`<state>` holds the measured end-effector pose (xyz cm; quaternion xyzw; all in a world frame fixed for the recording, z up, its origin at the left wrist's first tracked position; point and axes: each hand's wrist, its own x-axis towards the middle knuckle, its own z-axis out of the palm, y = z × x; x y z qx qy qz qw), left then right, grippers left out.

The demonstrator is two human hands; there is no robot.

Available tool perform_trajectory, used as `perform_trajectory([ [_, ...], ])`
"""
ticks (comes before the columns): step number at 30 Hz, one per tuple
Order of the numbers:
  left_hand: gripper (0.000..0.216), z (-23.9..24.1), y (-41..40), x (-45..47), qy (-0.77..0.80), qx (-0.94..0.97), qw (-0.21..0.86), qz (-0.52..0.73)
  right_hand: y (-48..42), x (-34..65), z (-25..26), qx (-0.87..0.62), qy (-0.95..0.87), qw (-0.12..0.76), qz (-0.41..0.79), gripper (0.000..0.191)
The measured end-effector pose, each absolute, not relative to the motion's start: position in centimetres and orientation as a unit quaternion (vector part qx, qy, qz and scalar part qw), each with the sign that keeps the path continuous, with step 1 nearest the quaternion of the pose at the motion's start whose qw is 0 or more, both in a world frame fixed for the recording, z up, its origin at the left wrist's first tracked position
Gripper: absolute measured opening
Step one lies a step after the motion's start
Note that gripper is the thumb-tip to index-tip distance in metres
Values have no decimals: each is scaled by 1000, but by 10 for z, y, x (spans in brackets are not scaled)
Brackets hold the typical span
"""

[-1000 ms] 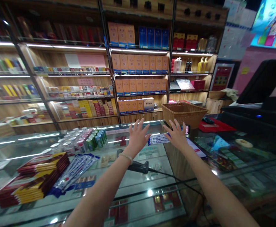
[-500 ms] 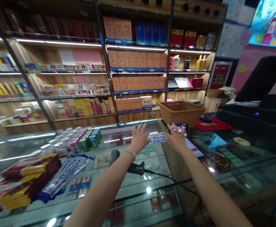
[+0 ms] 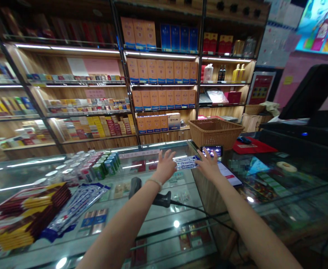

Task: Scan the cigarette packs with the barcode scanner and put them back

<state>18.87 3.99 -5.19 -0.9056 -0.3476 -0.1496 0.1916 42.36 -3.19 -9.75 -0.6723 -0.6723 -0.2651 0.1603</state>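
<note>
Several slim blue-and-white packets (image 3: 186, 163) lie together crosswise on the glass counter (image 3: 164, 228), between my two hands. At their left end is my left hand (image 3: 166, 166), its fingers spread forward and the thumb against the packets. My right hand (image 3: 208, 167) is at the right end, also with fingers spread and the thumb at the packets' edge. Neither hand is wrapped round them. Beneath my left forearm rests a black handheld barcode scanner (image 3: 163, 199), partly hidden, with its cable running right. A lit phone (image 3: 212, 150) is just beyond my right hand.
More blue-and-white packets (image 3: 75, 209) lie left, beside stacked red-and-yellow packs (image 3: 31, 216) and rows of small cans (image 3: 106, 164). A wicker basket (image 3: 215, 132) stands behind the phone. Right are a device with a bright screen (image 3: 229, 174), a mouse (image 3: 244, 140) and a monitor (image 3: 309, 93).
The right hand has shifted slightly left and its fingers have moved a little, showing more of the phone. The packets between the hands look nearly unmoved.
</note>
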Motion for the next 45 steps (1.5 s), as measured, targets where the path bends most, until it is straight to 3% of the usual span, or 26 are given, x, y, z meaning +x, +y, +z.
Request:
perform_trajectory([
  [18, 14, -24, 32, 181, -345, -904, 193, -162, -31, 409, -79, -666, -668, 189, -275, 13],
  [28, 7, 17, 32, 100, -378, -873, 216, -220, -23, 354, -42, -601, -688, 280, -295, 9],
  [45, 15, 18, 22, 1, -462, -791, 243, -318, -3, 254, -26, -570, -700, 351, -250, 12],
])
